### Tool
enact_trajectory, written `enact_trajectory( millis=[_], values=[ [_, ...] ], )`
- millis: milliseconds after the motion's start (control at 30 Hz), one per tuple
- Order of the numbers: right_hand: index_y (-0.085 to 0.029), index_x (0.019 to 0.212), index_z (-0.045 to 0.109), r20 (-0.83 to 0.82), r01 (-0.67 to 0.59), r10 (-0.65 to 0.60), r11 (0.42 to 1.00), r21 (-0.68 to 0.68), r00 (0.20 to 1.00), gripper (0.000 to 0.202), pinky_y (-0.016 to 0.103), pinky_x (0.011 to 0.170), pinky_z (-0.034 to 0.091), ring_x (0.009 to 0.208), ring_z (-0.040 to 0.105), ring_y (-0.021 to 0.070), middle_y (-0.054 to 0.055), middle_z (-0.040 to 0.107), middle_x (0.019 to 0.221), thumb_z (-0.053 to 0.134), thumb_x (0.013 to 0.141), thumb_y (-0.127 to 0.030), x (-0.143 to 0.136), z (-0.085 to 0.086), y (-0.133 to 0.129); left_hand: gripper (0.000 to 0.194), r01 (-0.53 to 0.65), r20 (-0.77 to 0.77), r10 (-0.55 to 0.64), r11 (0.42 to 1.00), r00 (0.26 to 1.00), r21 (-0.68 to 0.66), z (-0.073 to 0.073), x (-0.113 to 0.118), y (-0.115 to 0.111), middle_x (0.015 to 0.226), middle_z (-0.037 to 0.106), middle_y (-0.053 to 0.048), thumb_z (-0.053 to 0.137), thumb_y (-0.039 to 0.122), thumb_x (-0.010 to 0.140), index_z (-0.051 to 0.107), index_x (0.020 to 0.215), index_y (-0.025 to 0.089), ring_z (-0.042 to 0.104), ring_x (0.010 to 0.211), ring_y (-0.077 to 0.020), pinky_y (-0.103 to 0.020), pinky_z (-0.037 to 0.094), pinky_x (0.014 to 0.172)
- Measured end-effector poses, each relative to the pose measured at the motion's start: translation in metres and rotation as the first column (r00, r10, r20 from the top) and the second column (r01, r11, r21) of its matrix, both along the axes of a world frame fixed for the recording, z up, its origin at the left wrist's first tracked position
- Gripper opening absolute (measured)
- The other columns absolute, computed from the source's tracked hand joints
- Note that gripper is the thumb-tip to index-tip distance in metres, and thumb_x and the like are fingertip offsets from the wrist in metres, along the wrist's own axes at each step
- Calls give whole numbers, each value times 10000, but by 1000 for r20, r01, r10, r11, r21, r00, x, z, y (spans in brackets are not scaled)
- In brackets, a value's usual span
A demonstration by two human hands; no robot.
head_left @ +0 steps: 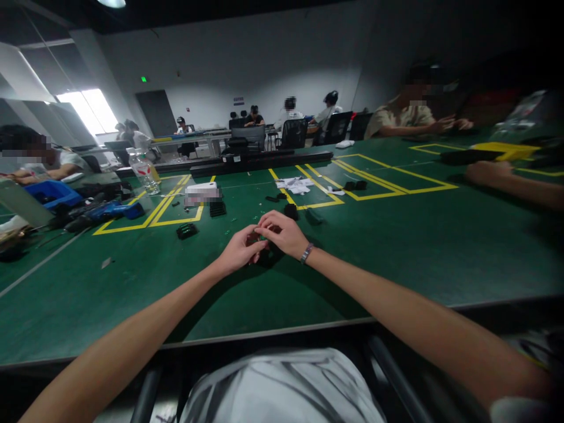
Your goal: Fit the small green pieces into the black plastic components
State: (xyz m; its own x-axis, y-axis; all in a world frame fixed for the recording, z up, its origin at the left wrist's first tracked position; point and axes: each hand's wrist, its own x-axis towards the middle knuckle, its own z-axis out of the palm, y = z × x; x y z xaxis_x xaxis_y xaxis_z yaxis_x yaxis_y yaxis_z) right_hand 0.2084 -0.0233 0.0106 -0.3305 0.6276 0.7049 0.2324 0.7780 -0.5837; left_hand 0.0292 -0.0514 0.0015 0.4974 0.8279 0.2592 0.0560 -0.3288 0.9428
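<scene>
My left hand (241, 250) and my right hand (283, 233) meet over the green table (273, 305), a little above its surface. The fingers of both are curled together around something small, with a hint of dark and green between them. What it is stays hidden behind the fingers. Just beyond my right hand lies a small black block (291, 211). To the left of my left hand sits a black piece with green inside (187, 230), and farther back a black ridged piece (217, 208). Tiny clear bits are scattered nearby.
White paper slips (297, 185) lie inside yellow tape lines beyond my hands. At left are a white box (202, 192), a plastic bottle (145, 171), a blue power tool (117, 210) and a blue bin (53, 195). A co-worker's arm (506, 179) rests at right; other people sit farther back.
</scene>
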Motion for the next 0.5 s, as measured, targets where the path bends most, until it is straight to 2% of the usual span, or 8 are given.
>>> enact_trajectory(
  millis=[133, 300, 500],
  values=[
    [-178, 810, 672, -8, -10, 10, 1000, 1, 1000, 194, 296, 667, 523, 778, 615, 151, 70, 636, 983, 669, 888, -355, -1, 1, -1, 385, -8, 2, 8, 1000, 1000, 15, 1, 0, -1, 653, 546, 45, 620, 421, 884, 505, 1128, 147, 514, 428, -60, -156, 372, 393],
    [-182, 816, 666, -23, -12, 12, 1000, 4, 1000, 202, 298, 661, 532, 758, 613, 147, 70, 632, 989, 671, 884, -372, -2, 0, -2, 410, -28, 9, 27, 999, 1000, 16, 2, 0, -4, 745, 604, 11, 648, 436, 862, 514, 1123, 150, 528, 431, -52, -156, 374, 393],
    [-171, 798, 653, -35, -9, 10, 999, 35, 999, 202, 283, 666, 519, 787, 615, 148, 66, 630, 966, 674, 885, -352, -3, 1, -4, 417, -40, 13, 39, 999, 999, 26, 1, 1, -6, 726, 598, 21, 650, 428, 864, 510, 1138, 147, 513, 418, -48, -157, 367, 386]
  ],
)
